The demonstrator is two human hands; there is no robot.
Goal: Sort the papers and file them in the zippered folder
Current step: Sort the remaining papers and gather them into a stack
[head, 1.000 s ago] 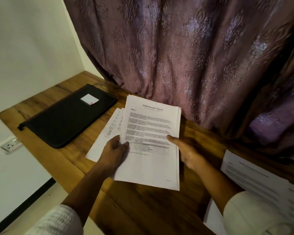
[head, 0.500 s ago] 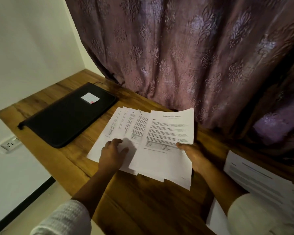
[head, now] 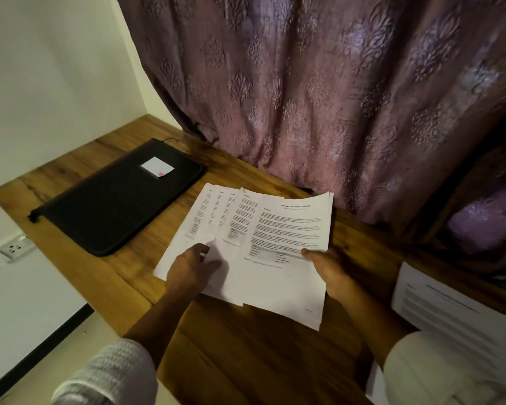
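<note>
Wooden table (head: 246, 363) in a room corner, dim light. Patterned curtain (head: 333, 97) hangs behind the far edge.

Papers: fanned sheets (head: 209, 217) lie overlapped on the table, each showing a strip of print down its left margin. Over their right side sits the held stack (head: 292, 226). Its top page has a title line and a small grid near the bottom, and its far edge is lifted off the wood.

Right hand (head: 332, 271): thumb on top of the held stack at its right edge, fingers tucked beneath, a pinch grip.

Left hand (head: 192, 266): laid on the lower part of the fanned sheets, fingers extended and lightly bent, pressing rather than gripping. Its own shadow hides the fingertips, so I cannot tell if one has caught a sheet's edge.

Zippered folder (head: 120, 200): black, flat, apparently closed. It lies left of the papers and apart from them, with a white label (head: 157, 168) on its cover. A second pile (head: 450, 311) lies at the table's right end.

Judgement: this is the sorting step, and filing has not yet begun. To do it well:
- The left hand pins the fan so the sheets do not skate on the smooth wood.
- The right hand deals one page at a time (thumb slides the top sheet, fingers hold the rest), leaving headings visible.
- Each group gets squared before the folder is unzipped.
</note>
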